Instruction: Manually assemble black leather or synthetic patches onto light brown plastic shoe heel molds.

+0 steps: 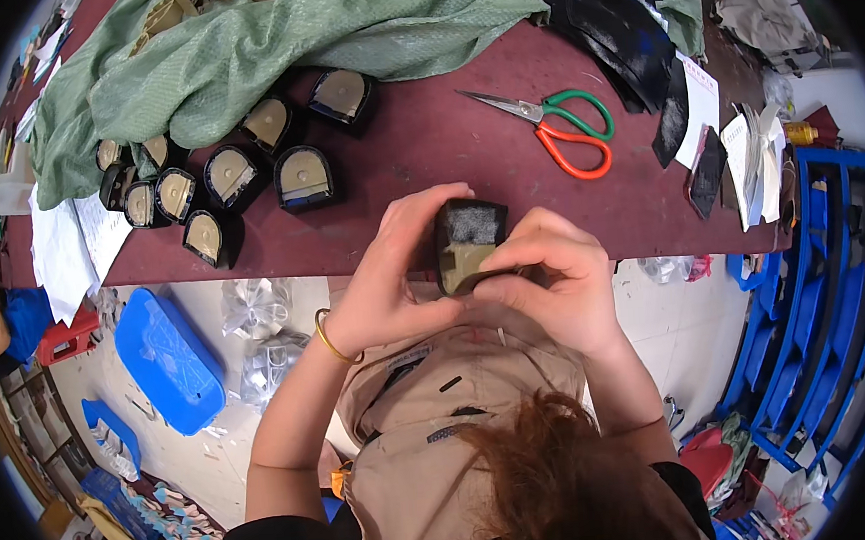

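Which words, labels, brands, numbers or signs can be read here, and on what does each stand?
None can be read clearly enough to quote.
White sheet at right: reddish print, too small.
White papers at left: faint marks, too blurred.
Tan apron: dark lettering, too small to read.
Held black-and-tan piece: no lettering visible.

One block [465, 256], black-sided, khaki-faced, with speckled grey patch [474, 225], held between left-hand fingers [430, 199] and right-hand fingers [541, 249] by the surface's near edge [292, 267].

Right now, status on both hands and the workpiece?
Left hand cradling black-and-tan heel block. Right hand pinching its right edge. Scissors beyond, touching neither hand.
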Motion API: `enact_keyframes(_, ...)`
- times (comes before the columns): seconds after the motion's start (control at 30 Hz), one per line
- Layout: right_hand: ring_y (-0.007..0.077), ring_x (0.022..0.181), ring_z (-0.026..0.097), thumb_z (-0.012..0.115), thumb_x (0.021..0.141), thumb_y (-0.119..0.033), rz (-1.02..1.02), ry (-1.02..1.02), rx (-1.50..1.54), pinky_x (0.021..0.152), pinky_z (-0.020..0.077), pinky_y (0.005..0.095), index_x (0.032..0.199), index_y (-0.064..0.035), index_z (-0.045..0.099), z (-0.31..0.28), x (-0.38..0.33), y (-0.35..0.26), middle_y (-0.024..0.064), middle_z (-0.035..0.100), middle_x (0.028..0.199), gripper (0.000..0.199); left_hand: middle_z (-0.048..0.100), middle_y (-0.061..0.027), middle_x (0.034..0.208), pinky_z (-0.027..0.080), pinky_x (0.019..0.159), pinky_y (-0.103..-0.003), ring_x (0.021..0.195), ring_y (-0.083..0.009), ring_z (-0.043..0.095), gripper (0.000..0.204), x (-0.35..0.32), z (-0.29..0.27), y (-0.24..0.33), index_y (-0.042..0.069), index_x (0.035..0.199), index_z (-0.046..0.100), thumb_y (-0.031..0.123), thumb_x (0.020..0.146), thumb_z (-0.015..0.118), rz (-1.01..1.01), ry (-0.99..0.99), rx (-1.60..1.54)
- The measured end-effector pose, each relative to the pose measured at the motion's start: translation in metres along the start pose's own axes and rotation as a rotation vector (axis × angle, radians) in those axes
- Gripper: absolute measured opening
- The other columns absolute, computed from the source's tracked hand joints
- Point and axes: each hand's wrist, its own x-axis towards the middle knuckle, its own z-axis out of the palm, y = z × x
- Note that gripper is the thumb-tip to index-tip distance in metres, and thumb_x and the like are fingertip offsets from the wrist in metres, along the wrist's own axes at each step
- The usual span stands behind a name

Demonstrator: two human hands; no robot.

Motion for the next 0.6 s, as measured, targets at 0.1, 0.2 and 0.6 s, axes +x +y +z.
enact_keyframes(0.1,0.0109,0.072,0.056,0.08,0.064,0.007,-0.015,-0.058,-0.119,0.062,0.0422,0.0239,0.081,-0.0018,0.065,-0.004,-0.002,0.0,0.0042,0.06,0.081,0.025,0.047,-0.0133,0.132,0.039,0.102,-0.039,0.126,-0.0297,0.045,0.072,0.0,0.002,0.002,0.005,0.13,0.044,0.01,0.066,0.077,0.133,0.067,0.05)
enact_keyframes(0.2,0.0058,0.065,0.053,0.082,0.067,-0.002,0.014,-0.032,-0.068,0.056,0.0423,0.0234,0.071,-0.0032,0.063,-0.006,0.0,0.004,0.0007,0.059,0.073,0.019,0.049,-0.0139,0.13,0.04,0.101,-0.04,0.124,-0.033,0.047,0.067,0.002,0.001,0.005,0.006,0.126,0.046,0.005,0.067,0.076,0.292,0.072,0.209)
enact_keyframes(0.6,0.0184,0.103,0.057,0.074,0.08,-0.024,0.149,-0.175,0.145,0.093,0.0424,0.0307,0.146,-0.0065,0.024,-0.01,0.024,0.023,0.0115,0.059,0.113,0.084,0.026,-0.0161,0.15,0.021,0.113,-0.046,0.14,-0.0382,0.02,0.071,0.016,-0.002,0.004,0.008,0.138,0.042,0.0,0.07,0.062,0.186,-0.099,0.308)
